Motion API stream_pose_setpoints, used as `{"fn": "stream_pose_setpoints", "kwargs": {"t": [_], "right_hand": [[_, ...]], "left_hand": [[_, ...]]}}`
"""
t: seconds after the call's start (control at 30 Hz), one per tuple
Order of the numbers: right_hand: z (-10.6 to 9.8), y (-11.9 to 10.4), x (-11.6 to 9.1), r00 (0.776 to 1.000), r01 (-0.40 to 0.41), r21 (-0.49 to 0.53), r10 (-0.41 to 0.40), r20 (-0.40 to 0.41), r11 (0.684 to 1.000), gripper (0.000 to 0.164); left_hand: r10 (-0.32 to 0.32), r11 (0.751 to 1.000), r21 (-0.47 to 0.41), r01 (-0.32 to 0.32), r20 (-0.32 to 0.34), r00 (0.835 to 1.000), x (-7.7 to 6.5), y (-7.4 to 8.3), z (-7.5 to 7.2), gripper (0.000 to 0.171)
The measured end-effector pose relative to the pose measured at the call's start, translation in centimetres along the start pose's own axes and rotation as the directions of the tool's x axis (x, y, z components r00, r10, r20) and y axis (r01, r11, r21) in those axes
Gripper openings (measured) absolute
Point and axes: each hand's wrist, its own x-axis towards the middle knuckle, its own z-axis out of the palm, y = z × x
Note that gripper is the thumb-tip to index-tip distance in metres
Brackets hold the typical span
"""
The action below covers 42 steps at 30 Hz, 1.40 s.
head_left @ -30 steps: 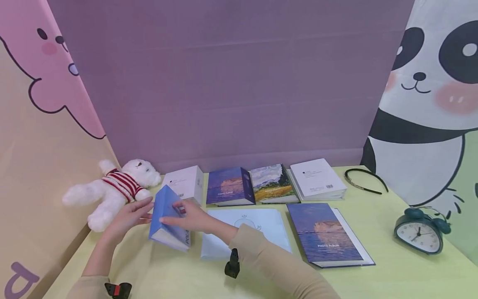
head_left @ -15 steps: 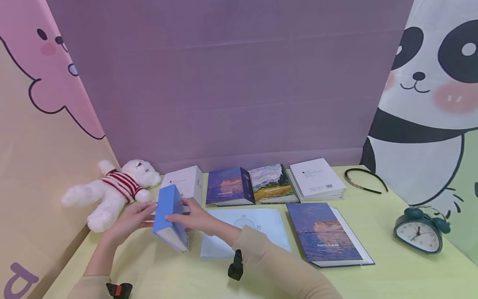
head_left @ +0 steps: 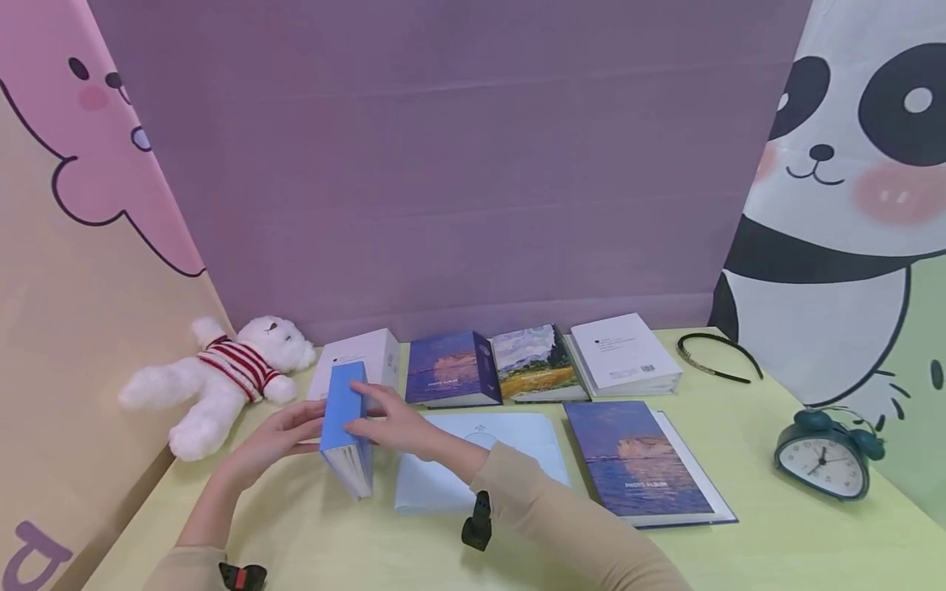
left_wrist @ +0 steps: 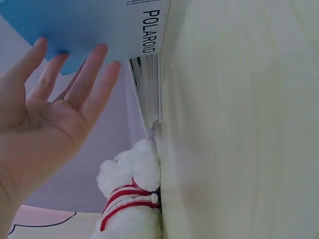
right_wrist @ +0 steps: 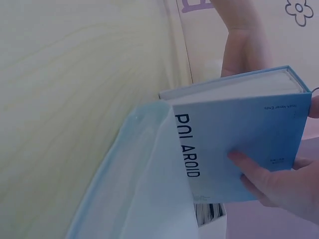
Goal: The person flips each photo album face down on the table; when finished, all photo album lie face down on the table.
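Note:
A blue photo album (head_left: 344,414) printed POLAROID stands spine up between the two hands, its lower page edges near the table. My right hand (head_left: 399,424) holds it from the right, with fingertips over the spine and others against the cover. In the right wrist view a finger of the right hand (right_wrist: 286,186) presses the pale blue cover (right_wrist: 224,134). My left hand (head_left: 275,439) supports the album's left side. Its fingers are spread and fairly straight in the left wrist view, with the fingertips (left_wrist: 101,50) at the cover (left_wrist: 117,30).
Behind lie a white album (head_left: 380,353), a seascape album (head_left: 447,369), a landscape album (head_left: 535,361) and another white one (head_left: 621,353). A light blue whale folder (head_left: 517,439), a larger seascape album (head_left: 636,460), a teddy bear (head_left: 222,377), a headband (head_left: 720,353) and an alarm clock (head_left: 824,460) surround them.
The blue album has moved rightward and turned more upright, its spine now facing up and its POLAROID lettering out of the head view. Both hands have moved right along with it.

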Motion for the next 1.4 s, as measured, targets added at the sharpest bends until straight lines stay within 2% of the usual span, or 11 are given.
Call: {"fn": "stream_pose_setpoints", "kwargs": {"t": [0.13, 0.27, 0.4, 0.5, 0.67, 0.8, 1.0, 1.17, 1.4], "right_hand": [[-0.5, 0.4, -0.2, 1.0, 0.005, 0.029, -0.005, -0.002, 1.0, 0.056], [-0.8, 0.8, -0.2, 0.998, 0.007, 0.054, -0.003, -0.065, 0.999, 0.049], [-0.9, 1.3, -0.2, 0.987, -0.019, -0.037, 0.013, -0.158, 0.999, 0.05], [-0.8, 1.9, -0.4, 0.98, -0.077, -0.129, 0.051, -0.19, 0.989, 0.055], [-0.6, 2.7, -0.5, 0.982, -0.147, -0.144, 0.127, -0.14, 0.979, 0.067], [-0.5, 3.1, -0.3, 0.984, -0.152, -0.169, 0.133, -0.117, 0.974, 0.073], [-0.2, 3.3, -0.2, 0.985, -0.16, -0.199, 0.144, -0.093, 0.967, 0.071], [0.1, 3.3, -0.4, 0.98, -0.197, -0.224, 0.193, -0.041, 0.955, 0.067], [0.7, 3.0, -0.3, 0.978, -0.201, -0.348, 0.206, -0.024, 0.916, 0.071]], "left_hand": [[0.003, 1.0, 0.013, -0.003, 0.013, 1.0, 0.0, 0.3, 0.2, 0.055], [-0.008, 1.0, 0.03, 0.007, 0.027, 1.0, 0.4, 0.3, 0.5, 0.052], [-0.026, 0.999, 0.036, 0.024, 0.054, 0.998, 0.7, 0.1, 0.6, 0.049], [-0.054, 0.996, 0.072, 0.049, 0.075, 0.996, 0.7, -0.2, 0.6, 0.048], [-0.082, 0.986, 0.153, 0.072, 0.064, 0.995, 0.6, -0.7, 0.6, 0.05], [-0.077, 0.976, 0.205, 0.073, 0.012, 0.997, 0.6, -0.9, 0.5, 0.052], [-0.073, 0.956, 0.282, 0.081, -0.039, 0.997, 0.4, -1.1, 0.2, 0.053], [-0.081, 0.951, 0.297, 0.085, -0.026, 0.996, 0.1, -1.0, 0.0, 0.055], [-0.105, 0.943, 0.318, 0.102, -0.009, 0.994, -0.2, -1.0, -0.1, 0.056]]}}
